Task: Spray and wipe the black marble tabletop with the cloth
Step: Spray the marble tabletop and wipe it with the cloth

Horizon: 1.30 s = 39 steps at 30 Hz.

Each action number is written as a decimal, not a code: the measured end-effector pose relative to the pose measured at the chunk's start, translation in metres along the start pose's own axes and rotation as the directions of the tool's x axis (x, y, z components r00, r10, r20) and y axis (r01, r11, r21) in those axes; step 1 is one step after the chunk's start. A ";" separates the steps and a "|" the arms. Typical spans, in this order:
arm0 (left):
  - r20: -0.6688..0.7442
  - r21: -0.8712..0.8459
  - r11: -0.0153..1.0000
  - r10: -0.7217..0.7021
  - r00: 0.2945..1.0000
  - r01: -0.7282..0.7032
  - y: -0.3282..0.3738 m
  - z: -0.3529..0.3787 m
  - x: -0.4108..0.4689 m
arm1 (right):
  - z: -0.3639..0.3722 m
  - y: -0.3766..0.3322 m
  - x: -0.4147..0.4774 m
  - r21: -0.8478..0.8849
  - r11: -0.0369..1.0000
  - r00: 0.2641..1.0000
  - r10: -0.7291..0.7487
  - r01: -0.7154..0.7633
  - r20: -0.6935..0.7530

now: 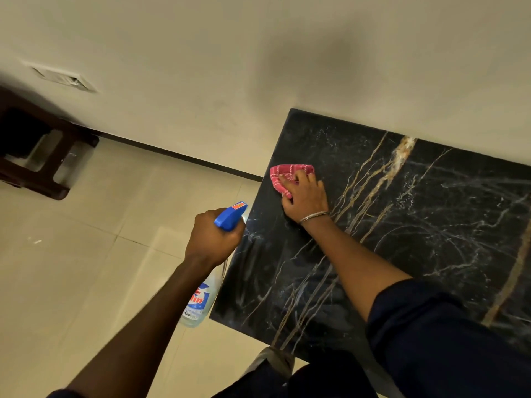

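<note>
The black marble tabletop, veined in gold and white, fills the right half of the view and stands against the wall. My right hand presses a red checked cloth flat on the tabletop near its far left corner. My left hand grips the neck of a clear spray bottle with a blue trigger head, held just off the table's left edge with the nozzle towards the marble. A thin bangle sits on my right wrist.
Cream floor tiles lie to the left of the table. A dark wooden piece of furniture stands at the far left by the wall. A switch plate is set in the cream wall. A dark skirting runs along the wall's foot.
</note>
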<state>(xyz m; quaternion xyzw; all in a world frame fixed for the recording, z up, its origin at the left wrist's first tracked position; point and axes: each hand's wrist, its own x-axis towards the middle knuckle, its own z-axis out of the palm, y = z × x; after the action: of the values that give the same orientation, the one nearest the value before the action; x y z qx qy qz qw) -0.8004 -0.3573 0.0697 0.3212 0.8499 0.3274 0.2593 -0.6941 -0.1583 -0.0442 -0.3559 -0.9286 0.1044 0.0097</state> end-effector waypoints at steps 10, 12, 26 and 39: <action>0.039 0.004 1.000 0.001 0.999 -0.002 -0.008 0.000 -0.026 | 0.024 -0.012 -0.070 0.012 0.734 0.730 -0.676 0.679 0.098; 0.053 0.021 1.000 -0.014 0.999 0.013 -0.013 0.002 -0.032 | 0.016 0.002 -0.053 0.024 0.878 0.878 -0.479 0.478 0.025; 0.078 0.073 0.996 -0.050 0.996 0.044 -0.031 0.011 -0.092 | -0.006 0.042 -0.050 0.055 0.976 0.973 -0.213 0.209 0.086; -0.092 -0.027 0.987 -0.157 0.983 0.156 -0.035 0.015 -0.154 | -0.008 0.016 -0.046 0.062 0.957 0.946 -0.288 0.282 0.149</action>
<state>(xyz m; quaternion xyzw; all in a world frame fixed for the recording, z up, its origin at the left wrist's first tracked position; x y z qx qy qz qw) -0.7023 -0.4825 0.0700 0.2351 0.8806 0.3290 0.2471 -0.6489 -0.1758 -0.0365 -0.2083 -0.9659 0.1479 -0.0413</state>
